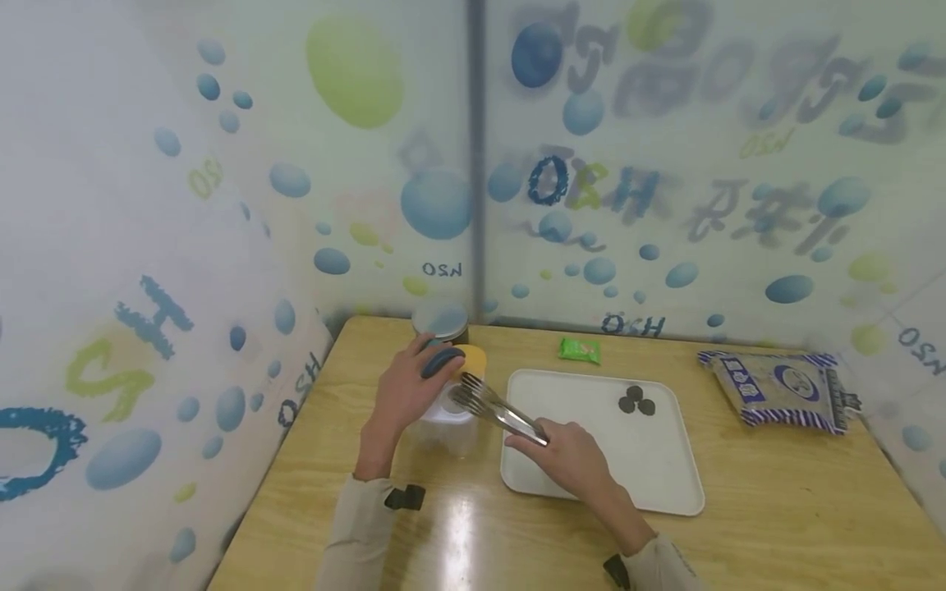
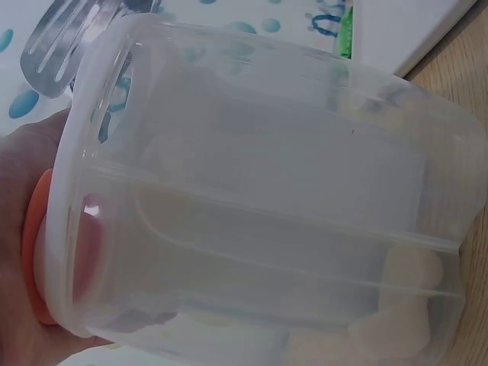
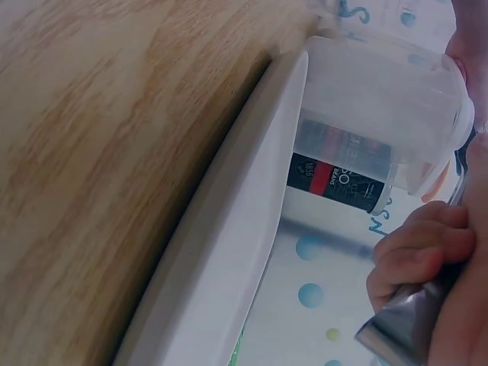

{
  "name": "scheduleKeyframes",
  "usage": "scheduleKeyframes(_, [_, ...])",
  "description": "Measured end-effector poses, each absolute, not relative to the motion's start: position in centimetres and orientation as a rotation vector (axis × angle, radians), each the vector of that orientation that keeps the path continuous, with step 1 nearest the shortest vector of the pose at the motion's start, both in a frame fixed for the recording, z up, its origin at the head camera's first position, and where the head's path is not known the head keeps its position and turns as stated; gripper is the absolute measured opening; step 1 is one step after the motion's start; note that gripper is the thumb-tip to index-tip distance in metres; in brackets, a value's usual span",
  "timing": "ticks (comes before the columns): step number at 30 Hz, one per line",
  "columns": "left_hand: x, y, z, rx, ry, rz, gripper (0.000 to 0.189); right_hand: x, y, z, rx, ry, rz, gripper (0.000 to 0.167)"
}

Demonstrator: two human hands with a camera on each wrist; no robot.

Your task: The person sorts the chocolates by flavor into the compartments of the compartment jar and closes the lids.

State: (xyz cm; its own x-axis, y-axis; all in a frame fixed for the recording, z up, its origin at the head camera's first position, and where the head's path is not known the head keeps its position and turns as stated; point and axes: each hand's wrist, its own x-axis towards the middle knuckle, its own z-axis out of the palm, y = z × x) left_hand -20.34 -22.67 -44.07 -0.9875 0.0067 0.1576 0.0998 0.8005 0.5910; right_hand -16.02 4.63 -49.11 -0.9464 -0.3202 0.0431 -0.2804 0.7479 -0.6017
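We note the left hand (image 1: 402,392) gripping a blue-orange item (image 1: 441,362) at the tub (image 1: 447,439) mouth, toward the surface's left edge; the right hand (image 1: 575,461) grips tongs (image 1: 512,417).

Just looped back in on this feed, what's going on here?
A person's left hand holds an orange-and-blue piece, perhaps a lid, at the mouth of a clear plastic container. The right hand grips metal tongs, their slotted ends near the container's rim. Pale pieces show through low in the container. Three dark round pieces lie on the white tray, clear of the tongs.
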Motion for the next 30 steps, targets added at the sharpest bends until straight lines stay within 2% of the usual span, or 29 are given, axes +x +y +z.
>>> scheduleKeyframes(17, [-20.3, -22.7, -44.1, -0.100, -2.832, -0.952, 0.063, -15.4, 5.8, -49.6, -0.408, 2.957, -0.948, 0.057])
scheduleKeyframes(30, [-20.3, -22.6, -44.0, -0.102, -2.843, -0.967, 0.064, -15.0, 12.1, -50.9, -0.122, 2.988, -0.823, 0.063])
